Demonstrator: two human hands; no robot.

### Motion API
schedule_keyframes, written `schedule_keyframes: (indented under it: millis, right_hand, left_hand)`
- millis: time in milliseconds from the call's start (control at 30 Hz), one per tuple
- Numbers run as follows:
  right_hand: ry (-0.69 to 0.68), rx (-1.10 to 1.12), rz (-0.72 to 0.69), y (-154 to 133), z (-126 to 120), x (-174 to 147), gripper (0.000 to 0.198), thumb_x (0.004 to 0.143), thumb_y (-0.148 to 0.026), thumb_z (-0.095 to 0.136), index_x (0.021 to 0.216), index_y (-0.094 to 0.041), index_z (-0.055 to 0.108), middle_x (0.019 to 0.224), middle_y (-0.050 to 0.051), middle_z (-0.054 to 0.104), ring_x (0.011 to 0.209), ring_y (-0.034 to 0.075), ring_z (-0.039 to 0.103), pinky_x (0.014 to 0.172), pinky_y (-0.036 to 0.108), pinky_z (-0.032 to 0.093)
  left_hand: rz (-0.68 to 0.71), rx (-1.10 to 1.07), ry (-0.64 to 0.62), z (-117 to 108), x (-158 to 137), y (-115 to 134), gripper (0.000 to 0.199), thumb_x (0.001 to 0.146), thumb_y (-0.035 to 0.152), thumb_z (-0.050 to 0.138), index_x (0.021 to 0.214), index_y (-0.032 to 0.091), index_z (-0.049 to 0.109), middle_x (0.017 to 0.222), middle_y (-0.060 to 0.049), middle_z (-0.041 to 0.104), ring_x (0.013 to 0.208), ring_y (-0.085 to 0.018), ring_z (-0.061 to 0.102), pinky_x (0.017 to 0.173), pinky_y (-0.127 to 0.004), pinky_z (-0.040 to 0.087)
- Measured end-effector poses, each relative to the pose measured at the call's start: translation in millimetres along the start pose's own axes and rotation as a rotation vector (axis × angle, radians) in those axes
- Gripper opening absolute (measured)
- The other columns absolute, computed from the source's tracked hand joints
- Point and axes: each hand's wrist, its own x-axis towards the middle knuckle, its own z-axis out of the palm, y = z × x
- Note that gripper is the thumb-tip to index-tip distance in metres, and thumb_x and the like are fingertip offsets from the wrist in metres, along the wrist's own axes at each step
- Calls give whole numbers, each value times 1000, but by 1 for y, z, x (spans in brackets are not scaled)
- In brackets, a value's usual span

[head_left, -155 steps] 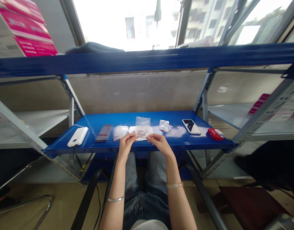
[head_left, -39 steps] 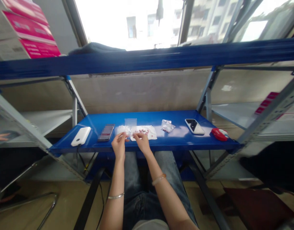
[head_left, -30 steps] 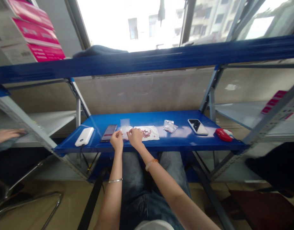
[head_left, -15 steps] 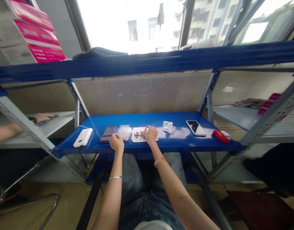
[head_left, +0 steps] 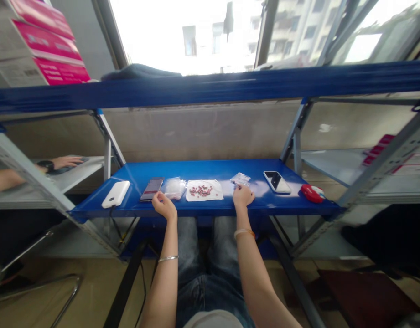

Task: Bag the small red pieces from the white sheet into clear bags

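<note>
My left hand point(head_left: 164, 206) is at the table's front edge, fingers curled in a pinch beside the lower corner of a dark smartphone point(head_left: 151, 188). Whatever may lie between its fingertips is too small to make out. My right hand point(head_left: 243, 196) has its fingers closed at the near edge of small clear plastic bags point(head_left: 241, 178), covering part of them; its fingertips are hidden. Between my hands, several small reddish bead-like pieces point(head_left: 200, 190) lie on a white paper sheet point(head_left: 214, 196). A stack of clear plastic bags point(head_left: 175, 187) lies between the phone and the paper.
On the blue table point(head_left: 196, 168) are a white power bank point(head_left: 116, 194) with a cable at left, a white-edged phone point(head_left: 277, 182) and a red-and-white item point(head_left: 312, 193) at right. A blue shelf beam point(head_left: 210, 86) crosses above. Another person's hand point(head_left: 68, 161) rests on a side shelf.
My right hand has moved right, from the reddish pieces to the small plastic bags, leaving the paper uncovered. My left hand has stayed near the dark phone, its wrist turned slightly.
</note>
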Motion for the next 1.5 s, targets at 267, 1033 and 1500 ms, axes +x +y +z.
schedule_keyframes:
  millis: [267, 1033, 1500]
  right_hand:
    - [259, 604, 43, 11, -10, -22, 43, 84, -36, 41, 109, -7, 61, 106, 18, 65, 97, 25, 60, 86, 36, 44]
    - [-852, 1230, 147, -44, -47, -80, 25, 76, -39, 62, 85, -15, 61, 77, 4, 67, 54, 14, 64, 37, 18, 45]
    - [-964, 1114, -184, -59, -94, -97, 41, 76, -56, 58, 68, -16, 55, 55, -1, 55, 46, 10, 55, 34, 16, 35]
  left_hand:
    - [8, -132, -103, -10, -9, -10, 26, 79, 23, 46, 100, 15, 59, 104, -12, 63, 90, -19, 60, 76, -30, 47]
    - [-305, -571, -666, -19, -74, 70, 29, 64, 36, 72, 78, 12, 68, 70, -5, 70, 66, -19, 67, 65, -28, 52]
    - [140, -532, -997, -53, -58, 106, 24, 76, 31, 64, 94, 16, 71, 99, -9, 71, 95, -22, 65, 88, -35, 51]
